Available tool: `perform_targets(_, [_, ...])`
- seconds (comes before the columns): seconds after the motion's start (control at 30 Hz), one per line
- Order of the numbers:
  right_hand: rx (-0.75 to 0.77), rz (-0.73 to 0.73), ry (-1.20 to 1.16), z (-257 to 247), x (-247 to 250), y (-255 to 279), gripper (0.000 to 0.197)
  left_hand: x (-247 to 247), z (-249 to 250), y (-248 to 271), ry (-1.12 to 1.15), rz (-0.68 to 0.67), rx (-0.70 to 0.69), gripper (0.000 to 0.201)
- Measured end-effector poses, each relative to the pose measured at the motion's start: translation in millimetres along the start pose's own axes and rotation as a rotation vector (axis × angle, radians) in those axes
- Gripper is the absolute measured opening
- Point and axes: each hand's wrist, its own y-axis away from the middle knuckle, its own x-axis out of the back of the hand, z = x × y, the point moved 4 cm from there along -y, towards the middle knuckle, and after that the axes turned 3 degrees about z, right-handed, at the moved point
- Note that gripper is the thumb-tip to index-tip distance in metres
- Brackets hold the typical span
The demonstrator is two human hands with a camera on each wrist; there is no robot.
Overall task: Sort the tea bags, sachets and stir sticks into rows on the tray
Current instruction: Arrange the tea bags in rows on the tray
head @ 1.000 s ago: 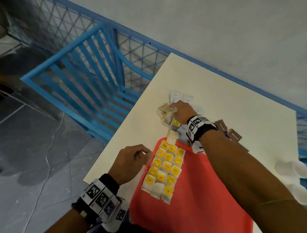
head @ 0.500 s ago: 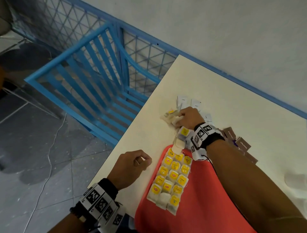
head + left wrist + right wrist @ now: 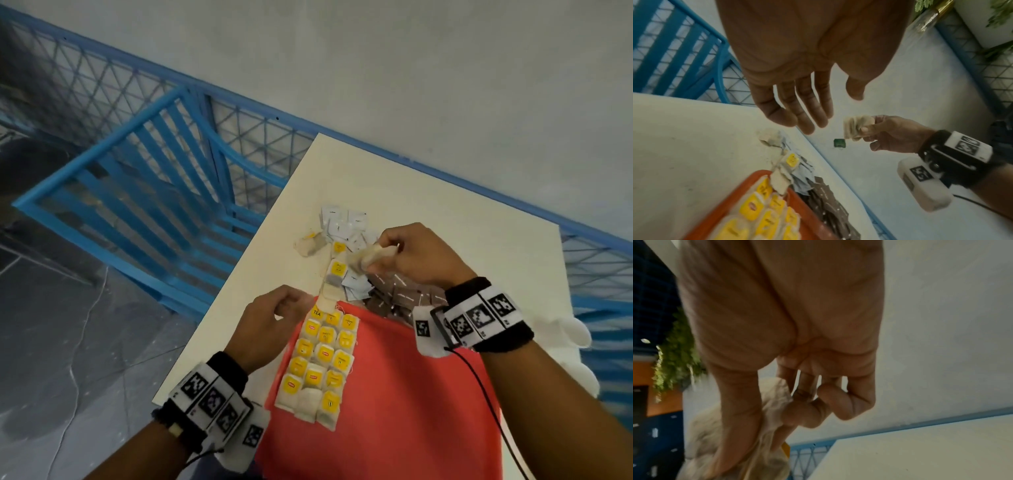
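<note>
Currently we note the right hand [image 3: 416,255] raised above the table [image 3: 445,205], thumb and fingers pinched round a bunch of tea bags [image 3: 370,256]; the left wrist view shows the same bunch [image 3: 856,127] gripped at its near edge, and the right wrist view shows crumpled beige paper [image 3: 764,426] under the thumb. How many bags are in the bunch: can't tell.

The left hand [image 3: 274,323] hovers beside the tray's far left corner. In the left wrist view its fingers [image 3: 797,104] are straight and spread, holding nothing, i.e. hand relaxed.

We see the red tray [image 3: 394,411] at the table's near edge. On its left part a block of tea bags w/ yellow tags [image 3: 323,356] lies in three tidy columns, bags touching one another. A few more bags [image 3: 334,277] trail in a line from the block's far end over the tray rim onto the table. One loose bag [image 3: 310,245] sits apart at the far left of the heap.

White sachets [image 3: 342,224] lie heaped on the table beyond the tray. Brown sachets [image 3: 400,294] lie heaped just past the tray's far rim, under the right wrist.

Misc.: white cups [image 3: 575,332], blurred, at the table's right edge; blue railing [image 3: 154,178] to the left.
</note>
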Motion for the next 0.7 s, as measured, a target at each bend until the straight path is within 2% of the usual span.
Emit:
perform_targets(0.07, [0.037,-0.072,-0.019,-8.6,1.2,27.3,0.021,-13.2,12.7,0.2,0.103,-0.031,0.073,0.057])
perform_targets(0.13, [0.056,-0.146,-0.061,-17.0,2.3,50.8,0.023,-29.9,22.2,3.1,0.278,-0.099,0.235,0.071])
perform_targets(0.23, [0.083,-0.257,0.001,-24.5,-3.8,80.8,0.024,-58.4,33.5,19.8,0.598,-0.315,0.507,0.085])
perform_targets(0.3, [0.094,-0.358,0.064,-22.9,-16.7,96.9,0.023,-77.2,40.9,38.0,0.746,-0.48,0.574,0.089])
perform_targets(0.4, [0.076,-0.491,0.092,-16.2,-41.2,107.4,0.024,-95.1,43.8,58.6,0.789,-0.605,0.609,0.092])
perform_targets(0.47, [0.094,-0.502,0.16,-12.6,-54.6,112.9,0.028,-104.5,39.5,68.6,0.764,-0.615,0.629,0.088])
perform_targets(0.57, [0.113,-0.414,0.21,-10.0,-65.6,120.0,0.036,-110.8,32.9,75.7,0.613,-0.517,0.567,0.073])
perform_targets(0.7, [0.058,-0.27,-0.017,7.1,-57.7,134.9,0.043,-112.3,29.3,75.9,0.646,-0.422,0.551,0.066])
